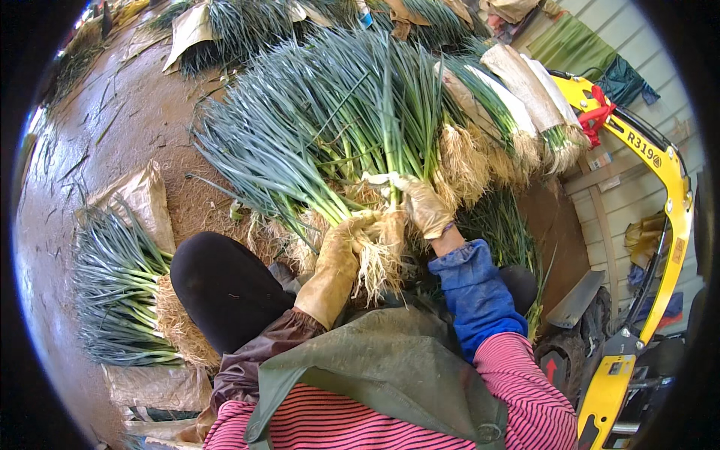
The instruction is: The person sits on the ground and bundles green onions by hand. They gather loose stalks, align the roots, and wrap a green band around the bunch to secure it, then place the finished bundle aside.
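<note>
My left hand (pixel 337 253), in a dirty pale glove, is closed around the lower stems of a bunch of long green onions (pixel 320 197), whose pale roots hang below it. Close to its right, my right hand (pixel 424 205), in a thinner soiled glove, has its fingers around the base of upright green onion stems (pixel 394 152). Roots partly hide where the two bunches meet. Beyond both hands lies a broad heap of green onions (pixel 315 95), leaves pointing away from me.
Onion bundles wrapped in brown paper (pixel 520 84) lie at the upper right. Another rooted bundle (pixel 124 292) rests on paper at my left. A yellow machine arm (pixel 669 225) curves along the right. Loose leaves litter the brown floor (pixel 135 107).
</note>
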### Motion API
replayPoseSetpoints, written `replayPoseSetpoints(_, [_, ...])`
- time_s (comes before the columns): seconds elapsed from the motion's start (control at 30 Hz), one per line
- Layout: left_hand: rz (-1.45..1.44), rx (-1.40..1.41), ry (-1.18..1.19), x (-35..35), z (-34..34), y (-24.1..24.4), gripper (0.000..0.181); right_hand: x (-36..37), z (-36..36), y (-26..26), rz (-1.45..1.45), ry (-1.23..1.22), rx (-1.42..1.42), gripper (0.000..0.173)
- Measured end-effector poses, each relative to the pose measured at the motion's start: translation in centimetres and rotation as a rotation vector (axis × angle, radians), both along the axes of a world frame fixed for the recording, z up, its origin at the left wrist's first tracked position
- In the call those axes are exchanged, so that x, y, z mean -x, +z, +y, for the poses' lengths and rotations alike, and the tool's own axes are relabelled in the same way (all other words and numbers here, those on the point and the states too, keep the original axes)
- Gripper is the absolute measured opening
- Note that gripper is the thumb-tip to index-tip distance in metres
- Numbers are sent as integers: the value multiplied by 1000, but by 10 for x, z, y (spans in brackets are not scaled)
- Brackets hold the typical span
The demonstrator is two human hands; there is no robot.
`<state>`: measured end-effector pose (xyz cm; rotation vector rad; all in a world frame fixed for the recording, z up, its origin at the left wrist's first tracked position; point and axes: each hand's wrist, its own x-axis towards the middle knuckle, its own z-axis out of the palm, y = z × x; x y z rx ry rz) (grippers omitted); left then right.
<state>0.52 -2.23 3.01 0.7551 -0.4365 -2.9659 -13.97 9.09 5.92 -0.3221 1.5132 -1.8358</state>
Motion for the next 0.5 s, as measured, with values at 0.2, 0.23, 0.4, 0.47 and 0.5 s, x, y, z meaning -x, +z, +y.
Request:
replayPoseSetpoints(0.2, [-67, -34, 28, 6, 18, -24, 20, -21, -12, -25, 235, -199, -159, 23])
replayPoseSetpoints(0.23, [-76, -82, 54, 6, 22, -15, 17, -27, -14, -24, 255, -219, -171, 22])
replayPoseSetpoints(0.4, [-86, 56, -16, 11, 26, -53, 11, -47, -19, -40, 1030, -370, -584, 30])
replayPoseSetpoints(0.47, [-59, 108, -76, 15, 21, -76, 13, -50, -16, -40, 1110, -433, -563, 27])
replayPoseSetpoints(0.5, [-59, 95, -70, 16, 22, -73, 12, -52, -13, -38, 842, -439, -412, 25])
